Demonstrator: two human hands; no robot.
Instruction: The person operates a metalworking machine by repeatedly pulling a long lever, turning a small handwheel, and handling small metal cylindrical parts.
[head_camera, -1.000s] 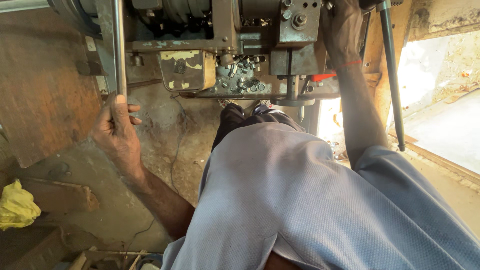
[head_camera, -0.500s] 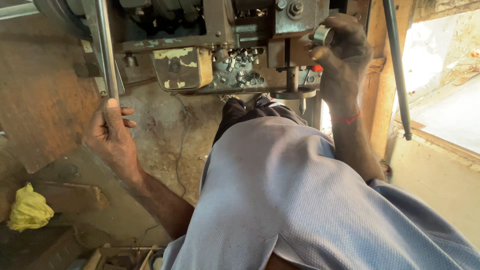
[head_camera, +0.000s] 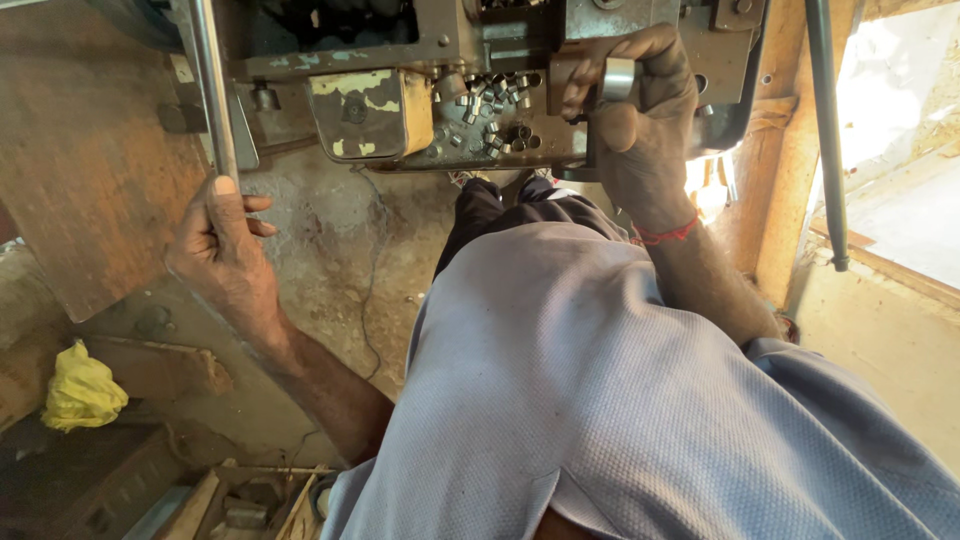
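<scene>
My left hand (head_camera: 222, 245) grips the lower end of a long shiny steel lever (head_camera: 211, 90) that rises along the left side of a worn metal machine (head_camera: 420, 80). My right hand (head_camera: 635, 115) is up at the machine's front and holds a short shiny metal ring (head_camera: 617, 78) between thumb and fingers. A red thread circles that wrist. Just left of this hand a tray on the machine (head_camera: 490, 120) holds several small metal cylinders. My grey shirt and dark trousers fill the lower middle of the view.
A yellow crumpled cloth (head_camera: 82, 390) lies low at the left. A rusty metal plate (head_camera: 85, 170) stands behind the lever. A dark vertical rod (head_camera: 825, 130) hangs at the right by a wooden post (head_camera: 775, 190). Wooden scraps lie by my feet (head_camera: 240, 500).
My right hand has come down from the top of the machine toward me and now shows the metal ring in its fingers. The left hand stays on the lever.
</scene>
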